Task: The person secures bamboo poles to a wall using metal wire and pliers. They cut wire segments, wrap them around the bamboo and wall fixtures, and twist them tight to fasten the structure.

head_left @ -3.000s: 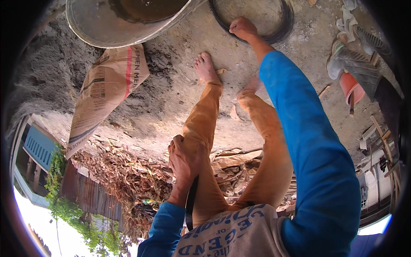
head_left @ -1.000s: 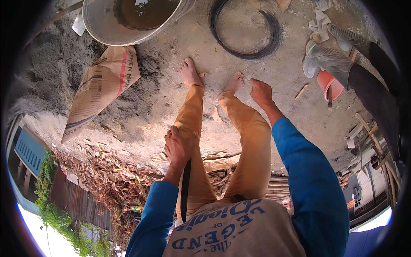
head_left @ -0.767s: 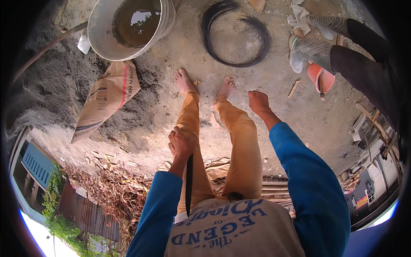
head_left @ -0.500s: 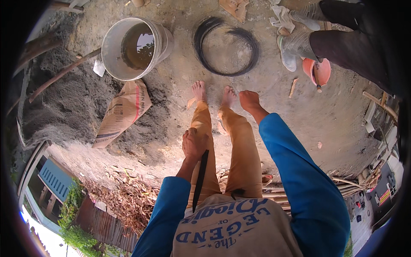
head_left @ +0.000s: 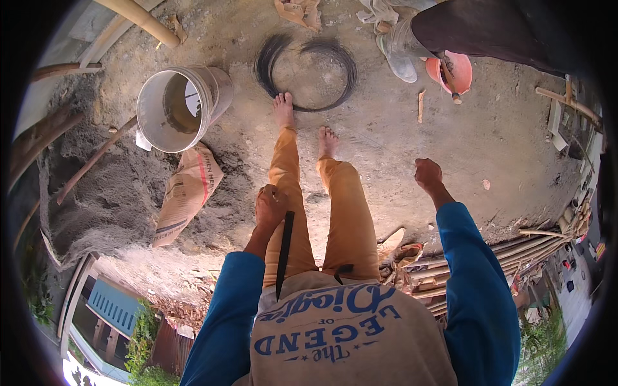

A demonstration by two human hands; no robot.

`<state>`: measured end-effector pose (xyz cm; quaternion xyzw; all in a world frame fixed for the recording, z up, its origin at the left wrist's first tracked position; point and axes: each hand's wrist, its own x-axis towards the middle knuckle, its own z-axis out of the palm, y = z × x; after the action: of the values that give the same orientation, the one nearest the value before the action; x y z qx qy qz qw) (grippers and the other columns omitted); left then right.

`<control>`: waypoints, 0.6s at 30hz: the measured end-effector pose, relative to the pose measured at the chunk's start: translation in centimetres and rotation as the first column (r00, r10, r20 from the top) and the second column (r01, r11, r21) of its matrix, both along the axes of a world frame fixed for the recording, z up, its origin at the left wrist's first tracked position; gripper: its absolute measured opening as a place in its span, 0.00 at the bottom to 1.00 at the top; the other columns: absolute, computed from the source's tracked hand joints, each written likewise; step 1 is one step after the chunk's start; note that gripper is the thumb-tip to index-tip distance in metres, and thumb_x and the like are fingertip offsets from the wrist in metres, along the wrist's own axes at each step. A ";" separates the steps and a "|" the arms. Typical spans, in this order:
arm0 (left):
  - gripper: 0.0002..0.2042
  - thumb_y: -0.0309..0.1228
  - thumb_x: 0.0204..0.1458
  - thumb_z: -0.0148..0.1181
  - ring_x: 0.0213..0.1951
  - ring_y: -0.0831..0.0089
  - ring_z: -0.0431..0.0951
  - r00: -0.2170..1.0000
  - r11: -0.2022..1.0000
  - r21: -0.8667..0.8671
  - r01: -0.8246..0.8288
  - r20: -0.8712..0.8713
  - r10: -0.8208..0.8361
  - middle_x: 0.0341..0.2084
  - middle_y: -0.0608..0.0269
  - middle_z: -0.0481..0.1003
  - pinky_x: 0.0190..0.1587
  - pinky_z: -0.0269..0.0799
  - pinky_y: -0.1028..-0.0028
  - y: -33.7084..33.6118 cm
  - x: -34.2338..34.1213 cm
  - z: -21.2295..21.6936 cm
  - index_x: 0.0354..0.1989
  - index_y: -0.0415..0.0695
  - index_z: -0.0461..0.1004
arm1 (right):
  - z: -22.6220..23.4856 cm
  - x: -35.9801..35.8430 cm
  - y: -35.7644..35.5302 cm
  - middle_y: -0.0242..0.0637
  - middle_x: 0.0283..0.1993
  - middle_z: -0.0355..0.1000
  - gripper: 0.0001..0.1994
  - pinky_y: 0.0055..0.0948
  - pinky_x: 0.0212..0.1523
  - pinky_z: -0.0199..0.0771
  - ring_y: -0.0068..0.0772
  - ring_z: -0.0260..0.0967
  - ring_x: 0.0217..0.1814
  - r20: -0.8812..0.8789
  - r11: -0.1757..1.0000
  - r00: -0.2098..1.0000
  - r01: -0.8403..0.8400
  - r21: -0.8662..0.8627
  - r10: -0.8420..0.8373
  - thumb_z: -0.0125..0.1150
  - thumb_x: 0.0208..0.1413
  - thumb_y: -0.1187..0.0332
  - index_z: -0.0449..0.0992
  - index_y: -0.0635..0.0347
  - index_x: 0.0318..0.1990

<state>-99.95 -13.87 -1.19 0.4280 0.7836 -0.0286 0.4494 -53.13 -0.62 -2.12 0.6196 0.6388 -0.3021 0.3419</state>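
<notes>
My left hand is closed in front of my left thigh. A long black flat strip runs from beside it down to my waist; whether the fingers grip it I cannot tell. Out to the right, my right hand is a fist above the ground. Faint thin lines show on either side of that fist, but what it holds is too small to make out. Ahead, a loose coil of thin dark wire lies on the ground, with my left foot at its near edge.
A white bucket of murky water stands at the left, near a paper sack and grey sand. Another person's boot and a red bucket are at upper right. Bamboo poles lie at right.
My right hand has swung outward to the right, away from my foot. My left foot has stepped forward to the coil. The view has shifted; my left hand stays closed.
</notes>
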 end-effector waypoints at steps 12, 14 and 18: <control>0.20 0.37 0.51 0.67 0.38 0.52 0.83 0.996 0.989 0.148 0.015 0.088 -0.028 0.36 0.44 0.81 0.42 0.77 0.59 5.6 0.0 7.3 0.47 0.34 0.76 | 19.7 17.9 -15.6 0.40 0.33 0.81 0.07 0.39 0.41 0.81 0.45 0.80 0.40 0.287 0.992 0.949 0.127 0.018 -0.127 0.65 0.41 0.71 0.83 0.49 0.30; 0.20 0.38 0.52 0.66 0.40 0.51 0.82 0.995 0.983 0.177 0.039 0.083 -0.055 0.38 0.42 0.80 0.45 0.76 0.59 6.4 1.1 8.3 0.46 0.34 0.77 | 26.2 24.5 -19.9 0.39 0.32 0.81 0.06 0.39 0.41 0.82 0.43 0.81 0.40 0.373 0.999 0.927 -0.052 0.015 0.042 0.66 0.40 0.69 0.83 0.49 0.29; 0.20 0.38 0.52 0.66 0.46 0.48 0.80 0.974 0.976 0.120 0.184 0.114 -0.198 0.41 0.41 0.79 0.49 0.75 0.56 8.1 6.0 10.2 0.47 0.35 0.76 | 35.2 26.6 -22.8 0.39 0.36 0.82 0.06 0.42 0.44 0.81 0.45 0.80 0.43 0.272 0.942 0.940 -0.116 -0.316 0.207 0.65 0.46 0.62 0.85 0.46 0.30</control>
<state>-93.98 -5.74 8.99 0.5262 0.7093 -0.0020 0.4690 -26.55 -23.42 33.05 0.5451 0.5760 -0.2664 0.5479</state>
